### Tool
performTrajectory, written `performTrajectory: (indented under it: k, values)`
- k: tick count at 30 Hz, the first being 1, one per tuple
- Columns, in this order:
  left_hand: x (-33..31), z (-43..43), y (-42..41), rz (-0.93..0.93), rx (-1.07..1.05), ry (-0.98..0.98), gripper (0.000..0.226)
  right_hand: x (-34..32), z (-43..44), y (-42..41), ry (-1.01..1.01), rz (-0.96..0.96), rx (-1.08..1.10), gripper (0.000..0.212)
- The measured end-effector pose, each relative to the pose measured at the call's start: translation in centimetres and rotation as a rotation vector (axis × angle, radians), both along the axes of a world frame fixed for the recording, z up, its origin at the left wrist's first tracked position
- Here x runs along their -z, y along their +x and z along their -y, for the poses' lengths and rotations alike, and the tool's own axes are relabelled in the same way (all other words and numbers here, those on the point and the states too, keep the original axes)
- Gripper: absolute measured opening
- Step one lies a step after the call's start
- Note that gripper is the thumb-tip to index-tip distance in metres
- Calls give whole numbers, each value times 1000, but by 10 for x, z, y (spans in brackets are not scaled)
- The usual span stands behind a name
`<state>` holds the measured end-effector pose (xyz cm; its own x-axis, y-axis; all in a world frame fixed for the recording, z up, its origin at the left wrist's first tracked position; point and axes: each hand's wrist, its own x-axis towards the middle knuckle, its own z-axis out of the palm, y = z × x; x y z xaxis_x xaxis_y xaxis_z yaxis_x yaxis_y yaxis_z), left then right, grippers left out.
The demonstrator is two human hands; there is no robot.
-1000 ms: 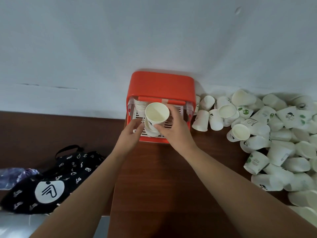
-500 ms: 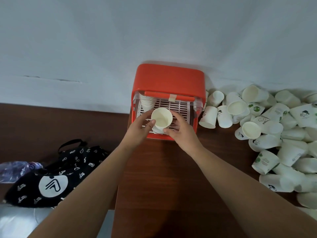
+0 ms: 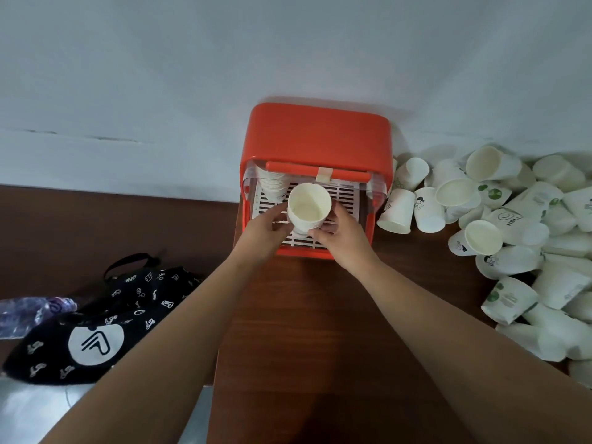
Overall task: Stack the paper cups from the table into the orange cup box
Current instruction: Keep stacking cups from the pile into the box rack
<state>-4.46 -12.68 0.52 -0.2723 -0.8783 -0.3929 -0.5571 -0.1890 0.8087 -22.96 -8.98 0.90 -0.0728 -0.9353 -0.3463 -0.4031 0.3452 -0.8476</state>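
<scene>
I hold one paper cup with both hands, its mouth up, in the middle of the frame. My left hand grips its lower part from the left, and my right hand grips it from the right, fingers curled around it. The cup is inside the open front of the orange cup box, over the white grid. In the box's upper left corner stands a stack of cups. At the right of the frame many loose cups lie on the brown table. A black bag lies at the lower left.
</scene>
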Motion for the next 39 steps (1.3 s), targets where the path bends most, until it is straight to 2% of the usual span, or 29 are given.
performTrajectory:
  k: [11,21,28,32,35,39]
  values:
    - [6,24,-29,-103,-227,15,41,15,47,-12,-71,-56,23,52]
    - [5,22,-43,-118,-159,7,48,27,62,-12,-65,-62,57,33]
    - [-8,6,-30,-40,-179,63,42,-6,24,-23,5,-195,-37,49]
    - [-19,-23,-31,12,-16,-40,28,-37,-31,-59,-9,-259,-78,44]
    - [-23,-39,-54,26,145,-144,21,-45,-60,-106,-50,-425,-30,41]
    - [-32,-43,-114,29,332,-213,25,-53,-71,-168,-76,-628,59,38]
